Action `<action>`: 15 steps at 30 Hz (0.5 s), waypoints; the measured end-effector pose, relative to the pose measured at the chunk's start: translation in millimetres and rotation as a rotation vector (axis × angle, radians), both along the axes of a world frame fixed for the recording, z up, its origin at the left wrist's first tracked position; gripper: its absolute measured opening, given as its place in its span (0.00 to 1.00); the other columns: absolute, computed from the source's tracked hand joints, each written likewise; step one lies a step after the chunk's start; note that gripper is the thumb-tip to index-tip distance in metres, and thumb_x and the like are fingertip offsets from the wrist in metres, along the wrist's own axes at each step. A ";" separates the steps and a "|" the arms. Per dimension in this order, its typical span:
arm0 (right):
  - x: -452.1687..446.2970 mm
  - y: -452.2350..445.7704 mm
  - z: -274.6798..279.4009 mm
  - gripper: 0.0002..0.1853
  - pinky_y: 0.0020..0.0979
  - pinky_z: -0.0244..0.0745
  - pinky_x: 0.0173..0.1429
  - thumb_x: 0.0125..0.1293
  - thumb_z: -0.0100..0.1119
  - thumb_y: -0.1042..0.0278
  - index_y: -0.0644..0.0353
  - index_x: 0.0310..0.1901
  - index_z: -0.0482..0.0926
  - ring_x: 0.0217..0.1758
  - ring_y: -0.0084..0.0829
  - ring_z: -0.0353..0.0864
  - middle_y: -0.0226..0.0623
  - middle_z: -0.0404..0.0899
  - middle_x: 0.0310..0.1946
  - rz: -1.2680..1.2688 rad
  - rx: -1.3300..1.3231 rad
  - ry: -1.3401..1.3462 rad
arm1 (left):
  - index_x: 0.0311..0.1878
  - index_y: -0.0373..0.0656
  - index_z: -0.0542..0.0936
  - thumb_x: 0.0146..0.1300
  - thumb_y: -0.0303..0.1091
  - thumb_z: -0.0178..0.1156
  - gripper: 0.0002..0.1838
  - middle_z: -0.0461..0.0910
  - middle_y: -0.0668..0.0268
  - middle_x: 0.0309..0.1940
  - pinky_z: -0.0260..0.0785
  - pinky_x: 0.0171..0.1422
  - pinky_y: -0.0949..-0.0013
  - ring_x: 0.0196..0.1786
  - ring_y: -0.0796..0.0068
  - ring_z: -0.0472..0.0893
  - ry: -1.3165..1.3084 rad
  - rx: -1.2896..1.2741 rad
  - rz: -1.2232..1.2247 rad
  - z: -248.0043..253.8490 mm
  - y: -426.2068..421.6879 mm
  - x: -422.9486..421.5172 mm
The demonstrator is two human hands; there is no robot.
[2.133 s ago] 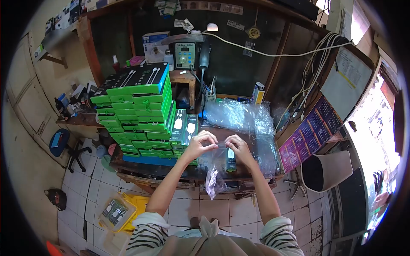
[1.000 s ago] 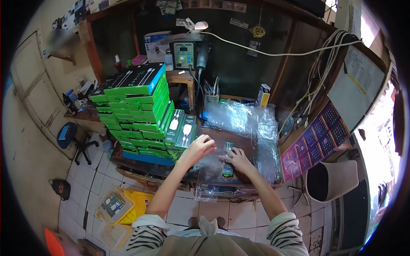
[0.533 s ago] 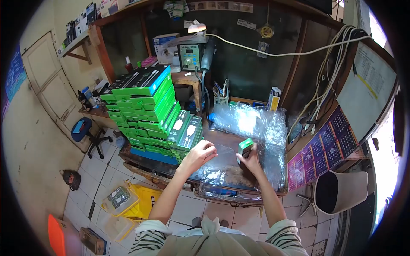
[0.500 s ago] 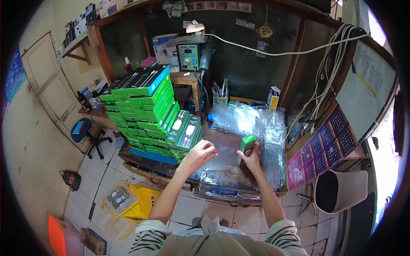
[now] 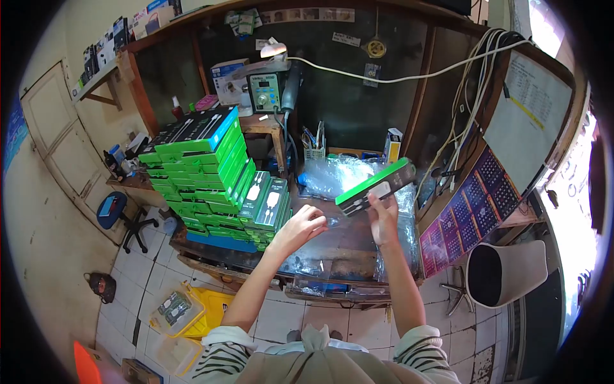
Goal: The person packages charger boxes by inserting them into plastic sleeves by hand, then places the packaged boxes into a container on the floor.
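In the head view, my right hand (image 5: 384, 221) grips a long green-and-black charger box (image 5: 375, 187), tilted up to the right above the desk. White cable and plug pictures show on its face. My left hand (image 5: 300, 229) is closed, its fingers curled together, to the left of the box and apart from it. What it may be holding is too faint to make out. Left of that hand rises a tall stack of similar green-and-black boxes (image 5: 214, 169). Clear plastic wrap (image 5: 339, 176) lies on the desk behind and under my hands.
A soldering station (image 5: 264, 91) stands on a small wooden shelf behind the stack. The desk (image 5: 332, 256) has a worn brown top. A yellow container (image 5: 208, 312) sits on the floor at left, and a white chair (image 5: 508, 272) stands at right.
The box in my right hand has turned from nearly upright to lengthwise, showing its printed face, and has risen. My left hand stays closed in nearly the same place. The view has shifted slightly.
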State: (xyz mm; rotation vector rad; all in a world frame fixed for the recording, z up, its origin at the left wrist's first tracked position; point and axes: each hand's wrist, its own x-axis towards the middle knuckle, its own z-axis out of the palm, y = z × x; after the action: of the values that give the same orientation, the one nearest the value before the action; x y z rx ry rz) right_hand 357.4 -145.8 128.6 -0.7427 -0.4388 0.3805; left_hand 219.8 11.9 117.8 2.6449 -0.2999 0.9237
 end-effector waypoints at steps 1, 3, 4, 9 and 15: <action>-2.4 2.4 -2.4 0.19 0.25 0.64 0.53 0.55 0.62 0.76 0.59 0.48 0.68 0.45 0.22 0.72 0.29 0.73 0.43 0.008 -0.044 -0.051 | 0.32 0.42 0.73 0.51 0.31 0.62 0.08 0.71 0.64 0.33 0.68 0.43 0.66 0.40 0.65 0.72 -0.008 0.004 -0.013 1.5 0.3 0.5; -1.8 6.6 -13.7 0.21 0.29 0.65 0.56 0.56 0.61 0.74 0.59 0.50 0.65 0.48 0.26 0.73 0.32 0.73 0.44 0.056 -0.148 -0.127 | 0.32 0.42 0.73 0.51 0.31 0.62 0.08 0.71 0.64 0.33 0.68 0.43 0.66 0.40 0.65 0.72 -0.012 0.006 -0.017 5.0 -0.4 -0.8; -1.7 6.7 -17.4 0.21 0.29 0.65 0.56 0.56 0.61 0.74 0.59 0.50 0.65 0.48 0.26 0.73 0.32 0.73 0.44 0.054 -0.147 -0.134 | 0.32 0.42 0.73 0.51 0.31 0.62 0.08 0.71 0.64 0.33 0.68 0.43 0.66 0.40 0.65 0.72 -0.012 0.007 -0.017 6.9 -0.4 -1.8; -1.5 5.2 -25.3 0.24 0.32 0.63 0.59 0.58 0.60 0.71 0.59 0.53 0.60 0.53 0.31 0.73 0.36 0.72 0.47 0.184 -0.187 -0.257 | 0.31 0.41 0.76 0.49 0.30 0.64 0.08 0.73 0.65 0.34 0.68 0.44 0.66 0.40 0.66 0.73 -0.028 -0.030 -0.047 11.7 -0.3 -11.6; -7.3 0.8 -29.4 0.23 0.31 0.65 0.58 0.60 0.58 0.71 0.59 0.54 0.60 0.51 0.28 0.73 0.34 0.72 0.45 0.187 -0.357 -0.412 | 0.30 0.40 0.76 0.49 0.30 0.64 0.08 0.73 0.65 0.35 0.68 0.45 0.66 0.41 0.66 0.73 -0.040 -0.043 -0.074 11.7 1.5 -23.3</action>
State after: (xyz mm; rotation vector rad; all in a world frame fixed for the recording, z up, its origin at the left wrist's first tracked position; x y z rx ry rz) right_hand 350.2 -145.0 99.2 -1.1388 -0.8464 0.4889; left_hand 196.5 13.5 129.5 2.5610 -0.3807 0.9490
